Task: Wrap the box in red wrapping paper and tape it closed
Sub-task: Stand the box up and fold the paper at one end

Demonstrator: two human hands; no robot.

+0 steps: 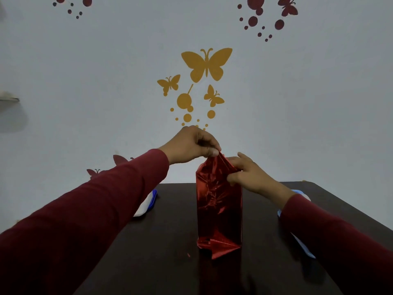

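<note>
1. At 6 o'clock, nearest to you, the dark table [170, 262] is mostly bare. A tiny red scrap [188, 255] lies just left of the package's foot.

2. Toward 12 o'clock from there, in the middle of the table, stands the box, upright on its end and fully covered by the red wrapping paper [219, 207]; the box itself is hidden under the foil. At the bottom end the paper is folded into a pointed flap [221, 249] that spreads onto the table. I judge this end is folded already, and the box stands on it so that its weight keeps the fold flat while you work at the top. I see no tape on it, but the shine makes it hard to tell.

3. At 9 o'clock a white and blue thing [148, 204] lies partly behind your left sleeve; at 3 o'clock a pale blue thing [303, 244] lies partly behind your right sleeve. I cannot tell what they are.

4. At the top of the package, your left hand [191, 144] comes from above. Its thumb and fingertips are closed in a pinch on the peak of the loose paper, lifting it to a point.

5. Your right hand [252, 175] is at the 3 o'clock side of the top. Its fingers are curled around the gathered paper, with one finger raised free. It seems to press the side fold inward while the left hand keeps the paper tight.

6. Farthest, at 12 o'clock, is the pale wall [106, 81] with butterfly stickers [206, 63].
</note>
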